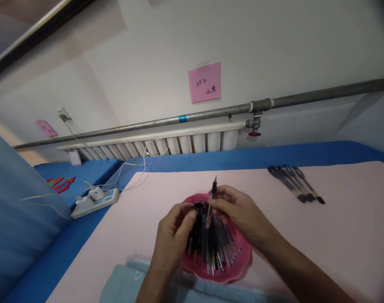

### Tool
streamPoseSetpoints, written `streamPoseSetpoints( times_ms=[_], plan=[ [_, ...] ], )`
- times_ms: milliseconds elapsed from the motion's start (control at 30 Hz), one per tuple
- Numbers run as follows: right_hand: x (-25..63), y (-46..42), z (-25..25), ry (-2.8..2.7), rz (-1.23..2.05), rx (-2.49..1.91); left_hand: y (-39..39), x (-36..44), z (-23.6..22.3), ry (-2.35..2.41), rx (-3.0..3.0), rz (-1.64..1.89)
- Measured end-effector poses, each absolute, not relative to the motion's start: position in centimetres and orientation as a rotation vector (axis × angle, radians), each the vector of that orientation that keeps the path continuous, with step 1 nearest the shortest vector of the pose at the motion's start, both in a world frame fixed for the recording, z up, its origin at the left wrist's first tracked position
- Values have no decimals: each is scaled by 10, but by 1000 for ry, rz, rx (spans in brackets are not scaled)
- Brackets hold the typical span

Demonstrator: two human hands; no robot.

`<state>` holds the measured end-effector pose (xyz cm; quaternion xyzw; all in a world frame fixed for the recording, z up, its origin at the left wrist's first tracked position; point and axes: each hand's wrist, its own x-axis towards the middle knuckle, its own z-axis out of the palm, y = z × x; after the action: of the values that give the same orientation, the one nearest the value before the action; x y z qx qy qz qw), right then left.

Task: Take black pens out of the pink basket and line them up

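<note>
Upright in my right hand (234, 208) is an uncapped gel pen (210, 210) with a clear barrel, its pointed tip upward. Thumb and fingers pinch it above a pink scalloped bowl (248, 259). Inside the bowl lie several clear pen barrels (225, 248) along with black pen parts (198, 206). My left hand (174, 229) is closed in a pinch at the bowl's left side, close to those black parts. Whatever sits between its fingertips is too small and dark to make out.
Several capped black pens (293, 183) lie in a row on the pink tabletop (337, 235). To the left, a power strip (111, 198) with plugged-in chargers trails white cables. Light-blue cloth (124, 282) is at the front edge. A radiator (185, 143) and pipe run along the wall.
</note>
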<state>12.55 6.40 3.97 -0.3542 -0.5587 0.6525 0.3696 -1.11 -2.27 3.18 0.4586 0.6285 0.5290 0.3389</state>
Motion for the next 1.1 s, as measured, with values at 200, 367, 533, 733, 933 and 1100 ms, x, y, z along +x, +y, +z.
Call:
streamPoseSetpoints(
  times_ms=[200, 367, 533, 733, 933, 1100],
  plan=[
    [118, 53, 38, -1586, 1648, -837, -24, -9, 33, 1549, 1158, 1252],
    [126, 54, 39, -2127, 1105, -779, -20, -26, 29, 1450, 868, 1531],
    [121, 44, 17, -2689, 699, -536, -15, -36, 23, 1384, 659, 1671],
    [125, 43, 3, -2832, 585, -574, -15, -37, 26, 1355, 644, 1676],
    [132, 50, 10, -2845, 579, -517, -15, -39, 28, 1332, 611, 1684],
    [129, 48, 13, -2847, 502, -528, -15, -40, 27, 1342, 602, 1666]
  ],
)
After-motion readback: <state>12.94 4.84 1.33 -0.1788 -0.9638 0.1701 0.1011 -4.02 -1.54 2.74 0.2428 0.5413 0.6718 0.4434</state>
